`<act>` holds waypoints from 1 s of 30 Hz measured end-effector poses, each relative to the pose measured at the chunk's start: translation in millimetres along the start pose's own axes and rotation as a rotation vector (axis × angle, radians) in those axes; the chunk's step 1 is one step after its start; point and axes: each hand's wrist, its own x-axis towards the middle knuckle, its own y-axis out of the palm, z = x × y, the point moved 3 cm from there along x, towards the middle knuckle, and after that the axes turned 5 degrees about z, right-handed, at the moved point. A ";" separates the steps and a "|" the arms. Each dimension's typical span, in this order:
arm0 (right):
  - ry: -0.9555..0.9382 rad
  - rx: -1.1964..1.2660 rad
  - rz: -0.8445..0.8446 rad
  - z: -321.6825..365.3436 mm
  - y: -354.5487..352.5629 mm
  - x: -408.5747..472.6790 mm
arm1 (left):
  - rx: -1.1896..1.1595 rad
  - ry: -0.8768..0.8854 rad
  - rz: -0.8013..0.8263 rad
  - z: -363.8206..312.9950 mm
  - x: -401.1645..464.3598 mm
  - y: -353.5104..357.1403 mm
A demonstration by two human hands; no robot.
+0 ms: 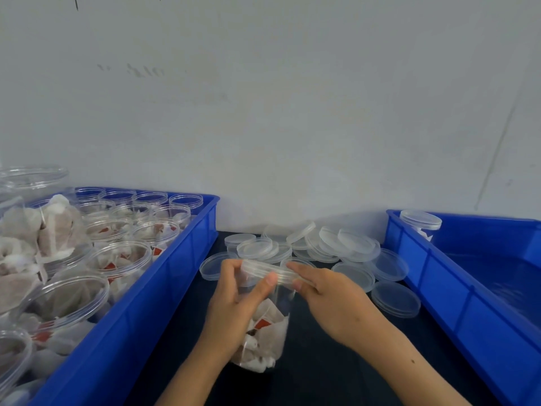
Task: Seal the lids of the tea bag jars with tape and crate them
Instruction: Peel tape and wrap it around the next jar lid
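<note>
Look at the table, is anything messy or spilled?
A bit messy. The loose lids lie in a jumbled heap by the wall, some leaning on others. In the left crate, tea bags pile up above the open jars. Nothing looks broken or spilled on the table.

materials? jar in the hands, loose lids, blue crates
Clear round jar held by both hands: looks like transparent glossy plastic; tea bags show through its wall. Loose round lids: clear to slightly frosted plastic, probably thin; dark tabletop shows through. Blue rectangular crates: opaque moulded plastic, ribbed walls, slight sheen.
</note>
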 end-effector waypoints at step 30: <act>-0.022 -0.003 0.067 1.6 -3.0 -4.2 | -0.360 -0.131 0.105 11.9 12.8 -9.7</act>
